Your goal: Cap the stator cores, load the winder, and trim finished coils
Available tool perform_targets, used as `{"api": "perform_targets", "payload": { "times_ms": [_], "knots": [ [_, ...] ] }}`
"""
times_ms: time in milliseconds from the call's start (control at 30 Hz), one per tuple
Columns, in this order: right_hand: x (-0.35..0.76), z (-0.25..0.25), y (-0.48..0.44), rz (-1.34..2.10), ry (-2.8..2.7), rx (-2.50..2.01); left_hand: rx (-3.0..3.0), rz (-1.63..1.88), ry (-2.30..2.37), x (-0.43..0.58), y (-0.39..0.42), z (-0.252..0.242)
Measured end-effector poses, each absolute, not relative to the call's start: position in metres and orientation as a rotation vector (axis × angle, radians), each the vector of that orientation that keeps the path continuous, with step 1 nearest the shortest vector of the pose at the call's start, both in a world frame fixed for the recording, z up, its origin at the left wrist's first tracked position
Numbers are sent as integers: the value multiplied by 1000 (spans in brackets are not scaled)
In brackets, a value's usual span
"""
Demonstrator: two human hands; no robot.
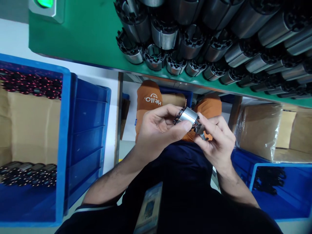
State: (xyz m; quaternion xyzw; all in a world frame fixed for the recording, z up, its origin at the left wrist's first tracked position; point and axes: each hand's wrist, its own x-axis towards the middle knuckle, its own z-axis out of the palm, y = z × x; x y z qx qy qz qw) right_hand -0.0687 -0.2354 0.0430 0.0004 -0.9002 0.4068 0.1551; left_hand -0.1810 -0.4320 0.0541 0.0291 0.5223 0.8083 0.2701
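A silver metal cylinder point(188, 116) with black toothed ends is held above my lap, its axis tilted. My left hand point(162, 128) is wrapped round it, the thumb along its lower side and the fingers behind. At its right end, my right hand point(215, 135) has the index finger against the rim. Between the thumb and fingers of that hand is a small dark grey piece point(200, 130), partly hidden, touching or very near the cylinder's end. A thin copper-coloured wire end point(186, 103) sticks up from the cylinder's top.
Rows of similar cylinders point(165, 37) stand on the green bench point(73, 35) ahead. A blue crate point(63, 146) at left holds layered wound parts and cardboard. At right are a plastic-wrapped carton point(258, 130) and a blue bin point(292, 201) with black parts. Orange sleeves point(148, 97) lie beyond my hands.
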Motion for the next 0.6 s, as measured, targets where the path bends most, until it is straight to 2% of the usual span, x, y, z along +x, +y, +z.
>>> {"api": "perform_targets", "payload": {
  "times_ms": [200,333,467,600],
  "knots": [
    [-74,40,-236,1077,-2656,-121,-76,2285,1489,-182,-429,33],
    [-79,25,-221,1013,-2750,-158,-100,2316,1537,-191,-459,27],
    [-79,0,-197,972,-2860,-117,-33,2222,2047,-200,-555,33],
    [-77,-24,-181,1013,-2869,-92,25,1707,2818,-195,-691,49]
  ]
}}
